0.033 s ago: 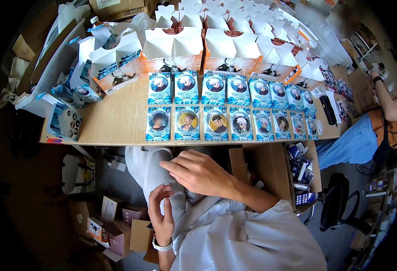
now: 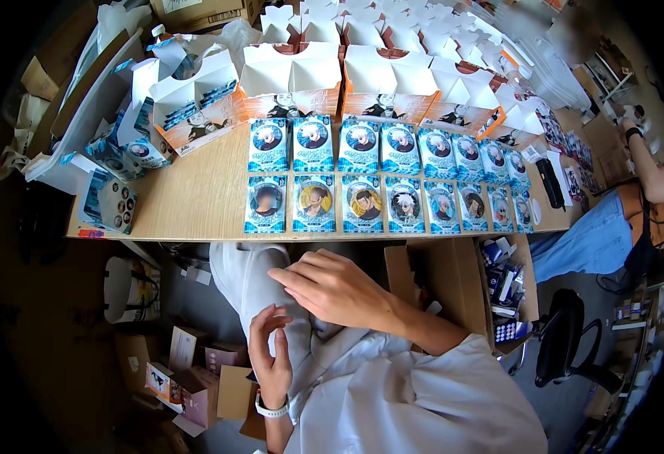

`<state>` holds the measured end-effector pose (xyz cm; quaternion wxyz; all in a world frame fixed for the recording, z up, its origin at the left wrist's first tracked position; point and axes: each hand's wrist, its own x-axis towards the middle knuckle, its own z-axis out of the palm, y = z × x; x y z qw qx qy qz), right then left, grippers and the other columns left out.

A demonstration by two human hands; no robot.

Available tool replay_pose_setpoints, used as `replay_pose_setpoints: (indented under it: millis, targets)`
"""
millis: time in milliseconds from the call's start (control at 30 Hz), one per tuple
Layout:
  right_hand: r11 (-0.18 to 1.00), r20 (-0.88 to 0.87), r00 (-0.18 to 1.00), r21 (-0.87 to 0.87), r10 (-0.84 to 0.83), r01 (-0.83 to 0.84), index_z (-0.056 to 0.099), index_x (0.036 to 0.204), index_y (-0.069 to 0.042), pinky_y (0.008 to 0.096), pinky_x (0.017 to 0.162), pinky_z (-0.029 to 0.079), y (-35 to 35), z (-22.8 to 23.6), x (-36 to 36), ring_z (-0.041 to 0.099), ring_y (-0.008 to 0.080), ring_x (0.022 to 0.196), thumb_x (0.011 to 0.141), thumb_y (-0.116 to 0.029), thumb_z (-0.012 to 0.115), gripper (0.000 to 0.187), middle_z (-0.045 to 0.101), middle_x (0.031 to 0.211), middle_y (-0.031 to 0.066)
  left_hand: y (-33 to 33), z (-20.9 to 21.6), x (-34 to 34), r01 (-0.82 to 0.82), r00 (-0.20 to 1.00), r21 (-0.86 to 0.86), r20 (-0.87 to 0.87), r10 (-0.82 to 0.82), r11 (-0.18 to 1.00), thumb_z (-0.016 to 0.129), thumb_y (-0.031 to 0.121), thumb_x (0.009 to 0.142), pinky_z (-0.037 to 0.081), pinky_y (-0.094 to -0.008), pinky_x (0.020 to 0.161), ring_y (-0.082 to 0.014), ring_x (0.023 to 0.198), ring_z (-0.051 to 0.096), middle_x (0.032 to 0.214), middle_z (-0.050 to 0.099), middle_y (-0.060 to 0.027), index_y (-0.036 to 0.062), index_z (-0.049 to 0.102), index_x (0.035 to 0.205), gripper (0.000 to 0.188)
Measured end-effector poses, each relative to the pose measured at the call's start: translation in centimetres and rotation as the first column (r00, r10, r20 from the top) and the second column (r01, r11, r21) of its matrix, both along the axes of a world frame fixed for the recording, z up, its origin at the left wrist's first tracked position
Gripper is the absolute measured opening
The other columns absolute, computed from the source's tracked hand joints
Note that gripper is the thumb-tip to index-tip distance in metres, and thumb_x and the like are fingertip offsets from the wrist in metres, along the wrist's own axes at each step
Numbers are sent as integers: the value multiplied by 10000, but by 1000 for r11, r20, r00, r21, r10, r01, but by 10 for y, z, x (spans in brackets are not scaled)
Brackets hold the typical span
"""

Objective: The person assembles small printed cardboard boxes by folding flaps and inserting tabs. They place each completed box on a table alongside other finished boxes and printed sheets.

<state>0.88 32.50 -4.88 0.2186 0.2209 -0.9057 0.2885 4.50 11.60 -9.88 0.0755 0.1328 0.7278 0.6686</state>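
My left hand (image 2: pixel 271 348), with a white watch on its wrist, hovers over my lap with its fingers loosely bent and thumb apart. It holds nothing that I can see. Just above it, my right hand (image 2: pixel 332 286) reaches across from the right, back upward, fingers stretched out, with nothing visible in it. Both are below the table's near edge. On the wooden table (image 2: pixel 196 185) lie two rows of blue-and-white packets with round character badges: a back-row packet (image 2: pixel 313 145) and a front-row packet (image 2: pixel 361 204) are among them.
Open white-and-orange display boxes (image 2: pixel 389 83) line the back; one (image 2: pixel 200 106) contains blue packets. Blue cartons (image 2: pixel 109 198) stand at the left. An open cardboard box (image 2: pixel 445 284) sits below the table; a black chair (image 2: pixel 563 340) and another person (image 2: pixel 612 219) are at the right.
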Motion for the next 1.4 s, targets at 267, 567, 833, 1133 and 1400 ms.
replay_pose_setpoints:
  millis: [267,567,833,1133,1400]
  targets:
    - [999,22,999,-2,-49,49,663,1282,-3,369,844,570,9,-7,7,680,249,930,835,-28,766,459,719,1087,83,10,-12,-11,-20,999,-25,43,21,999,507,-35,1011,511,-364,994,-231,1097,684,1300,662,-148,2,528,1402,393]
    - [998,216,976,-61,6,8,605,1366,-18,421,889,572,-9,-20,4,674,321,1030,880,-26,731,502,662,1267,127,16,-41,-43,-83,995,-77,-62,78,994,564,-47,986,547,-361,905,-258,1019,699,1327,648,-159,30,455,1480,511]
    - [988,351,926,-110,142,-110,564,1412,1,427,1018,542,-37,-53,-4,632,360,1211,924,-17,673,501,609,1368,172,16,-63,-48,-158,977,-101,-162,140,982,593,-53,965,573,-380,839,-312,984,712,1241,649,-184,34,476,1472,527]
    - [980,382,905,-138,189,-146,571,1398,3,429,1030,535,-49,-56,-17,621,367,1231,964,-33,614,437,597,1397,168,12,-66,-48,-227,974,-49,-24,226,973,566,-55,981,562,-371,929,-291,1097,711,1290,659,-202,42,423,1524,570]
    - [984,352,921,-117,169,-136,561,1407,9,433,1020,530,-54,-60,-17,615,366,1215,962,-15,602,448,575,1425,162,12,-66,-52,-269,957,-74,-129,259,960,564,-69,965,558,-395,859,-337,1008,697,1261,628,-204,36,422,1514,577]
